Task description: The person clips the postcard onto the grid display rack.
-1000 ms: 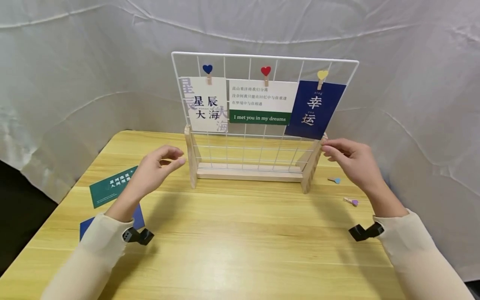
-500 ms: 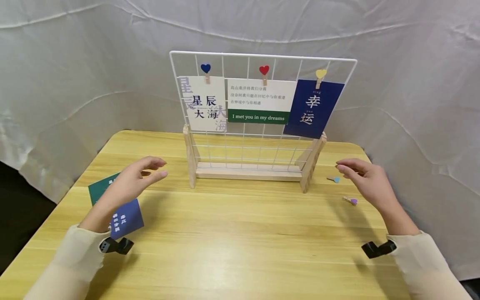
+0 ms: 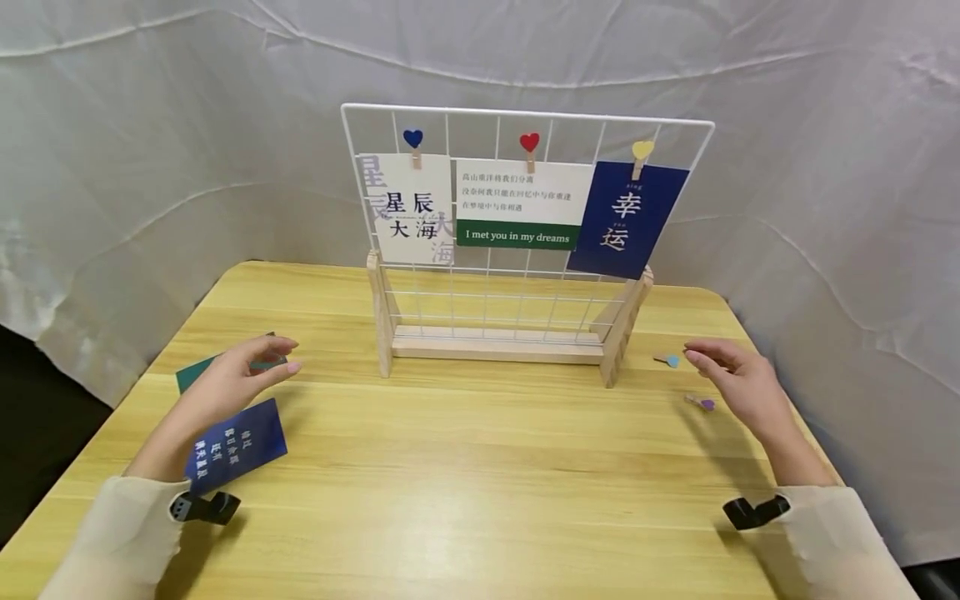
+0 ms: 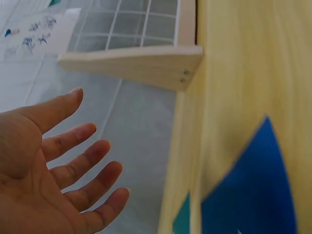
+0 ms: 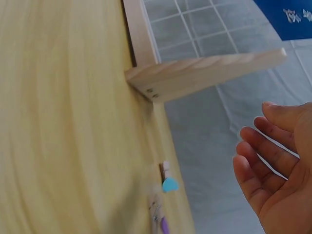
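Cards: blue card (image 3: 236,445) at 7 o'clock, thin, bendy; I'd lift an edge.
Left hand (image 3: 236,379): spread, empty.
Right hand (image 3: 738,385): relaxed, empty, near pegs (image 3: 701,402).

Both hands lower, off the rack: left hand (image 3: 238,377), right hand (image 3: 738,385), seemingly empty.

A light wooden table (image 3: 480,467) is seen, bounded behind and at both sides by white cloth. A wooden-footed wire grid stand (image 3: 501,342) is set upright near its far edge. Towards the left edge a dark blue card (image 3: 243,440) is laid flat, and a green card (image 3: 197,372) lies just beyond it, largely covered from view. Near the right edge two small clips are laid, one with a light blue heart (image 3: 671,360), the other apparently purple (image 3: 703,403).
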Demonstrator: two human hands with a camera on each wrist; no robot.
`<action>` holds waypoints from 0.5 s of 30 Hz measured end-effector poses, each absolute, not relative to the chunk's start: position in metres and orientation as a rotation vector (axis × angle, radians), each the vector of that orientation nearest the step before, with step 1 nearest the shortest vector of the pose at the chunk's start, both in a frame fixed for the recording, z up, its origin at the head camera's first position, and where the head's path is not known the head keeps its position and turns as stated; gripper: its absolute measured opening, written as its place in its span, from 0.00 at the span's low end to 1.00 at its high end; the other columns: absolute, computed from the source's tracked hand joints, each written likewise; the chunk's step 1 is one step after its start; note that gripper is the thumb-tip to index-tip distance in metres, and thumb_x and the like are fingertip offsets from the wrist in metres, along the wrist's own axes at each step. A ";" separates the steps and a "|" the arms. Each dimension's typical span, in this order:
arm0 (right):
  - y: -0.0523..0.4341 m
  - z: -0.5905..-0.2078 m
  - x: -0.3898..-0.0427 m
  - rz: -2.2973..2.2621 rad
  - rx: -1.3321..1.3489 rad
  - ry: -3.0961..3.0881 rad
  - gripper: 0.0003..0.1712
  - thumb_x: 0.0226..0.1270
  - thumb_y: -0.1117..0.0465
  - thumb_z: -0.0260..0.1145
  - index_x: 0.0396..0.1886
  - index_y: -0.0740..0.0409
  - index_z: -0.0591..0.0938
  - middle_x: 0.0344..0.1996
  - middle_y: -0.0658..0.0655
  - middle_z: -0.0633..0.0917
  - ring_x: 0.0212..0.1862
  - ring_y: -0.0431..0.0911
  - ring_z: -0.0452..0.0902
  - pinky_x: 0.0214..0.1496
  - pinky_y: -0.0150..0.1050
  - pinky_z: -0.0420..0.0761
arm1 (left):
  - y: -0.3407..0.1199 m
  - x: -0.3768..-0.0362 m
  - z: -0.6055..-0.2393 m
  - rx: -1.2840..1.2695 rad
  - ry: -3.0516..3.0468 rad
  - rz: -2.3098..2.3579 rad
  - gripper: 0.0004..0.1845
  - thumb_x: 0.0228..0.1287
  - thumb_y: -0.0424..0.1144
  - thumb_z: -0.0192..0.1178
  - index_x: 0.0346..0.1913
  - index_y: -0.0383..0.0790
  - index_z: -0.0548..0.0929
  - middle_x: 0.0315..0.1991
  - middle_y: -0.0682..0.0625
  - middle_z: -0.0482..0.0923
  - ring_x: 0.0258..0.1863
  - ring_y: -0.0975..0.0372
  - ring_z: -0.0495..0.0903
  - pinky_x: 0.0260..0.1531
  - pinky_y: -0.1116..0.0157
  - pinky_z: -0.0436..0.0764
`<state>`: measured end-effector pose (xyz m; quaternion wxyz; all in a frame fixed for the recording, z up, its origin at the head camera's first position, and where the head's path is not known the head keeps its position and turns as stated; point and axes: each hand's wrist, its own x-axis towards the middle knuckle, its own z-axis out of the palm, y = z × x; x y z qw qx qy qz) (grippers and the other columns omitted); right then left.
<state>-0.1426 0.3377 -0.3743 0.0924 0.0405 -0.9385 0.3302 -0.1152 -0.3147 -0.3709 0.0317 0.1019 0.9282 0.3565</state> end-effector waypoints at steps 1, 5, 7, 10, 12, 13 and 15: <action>0.339 -0.377 -0.143 0.988 0.115 -2.795 0.27 0.74 0.43 0.56 0.60 0.56 0.80 0.55 0.62 0.81 0.47 0.41 0.77 0.47 0.40 0.77 | -0.317 -0.115 -0.373 0.311 2.856 1.088 0.31 0.73 0.52 0.55 0.67 0.33 0.68 0.62 0.33 0.70 0.61 0.39 0.68 0.55 0.39 0.69; 0.348 -0.387 -0.144 1.028 0.128 -2.806 0.28 0.75 0.44 0.55 0.62 0.60 0.78 0.56 0.65 0.80 0.55 0.58 0.73 0.51 0.58 0.73 | -0.328 -0.112 -0.382 0.300 2.847 1.046 0.32 0.72 0.51 0.56 0.68 0.31 0.67 0.64 0.32 0.68 0.61 0.37 0.66 0.55 0.38 0.69; 0.353 -0.394 -0.145 1.025 0.142 -2.806 0.28 0.75 0.46 0.56 0.62 0.62 0.77 0.55 0.66 0.80 0.56 0.61 0.73 0.51 0.57 0.73 | -0.332 -0.111 -0.386 0.303 2.853 1.019 0.32 0.72 0.51 0.57 0.68 0.31 0.67 0.63 0.31 0.68 0.60 0.37 0.67 0.54 0.38 0.70; 0.359 -0.402 -0.145 0.987 0.139 -2.803 0.27 0.74 0.47 0.58 0.61 0.62 0.78 0.54 0.66 0.81 0.54 0.60 0.75 0.49 0.43 0.76 | -0.338 -0.110 -0.392 0.325 2.864 0.993 0.32 0.71 0.49 0.58 0.68 0.31 0.67 0.62 0.31 0.69 0.58 0.38 0.70 0.53 0.39 0.71; 0.362 -0.407 -0.145 0.967 0.135 -2.800 0.26 0.74 0.48 0.59 0.60 0.62 0.78 0.53 0.65 0.82 0.53 0.58 0.75 0.45 0.32 0.74 | -0.341 -0.109 -0.395 0.345 2.869 0.983 0.32 0.70 0.49 0.59 0.68 0.30 0.67 0.61 0.32 0.70 0.57 0.39 0.71 0.52 0.39 0.71; 0.363 -0.408 -0.145 0.970 0.131 -2.801 0.27 0.74 0.48 0.59 0.61 0.62 0.78 0.53 0.65 0.82 0.53 0.57 0.75 0.44 0.29 0.73 | -0.343 -0.109 -0.397 0.354 2.869 0.985 0.33 0.70 0.49 0.60 0.68 0.30 0.67 0.61 0.32 0.70 0.56 0.39 0.71 0.52 0.39 0.71; 0.364 -0.409 -0.146 0.976 0.124 -2.805 0.28 0.74 0.47 0.59 0.62 0.63 0.77 0.53 0.66 0.81 0.53 0.56 0.75 0.43 0.27 0.72 | -0.348 -0.108 -0.400 0.365 2.872 0.976 0.34 0.69 0.49 0.61 0.68 0.31 0.67 0.61 0.32 0.69 0.56 0.39 0.70 0.52 0.39 0.71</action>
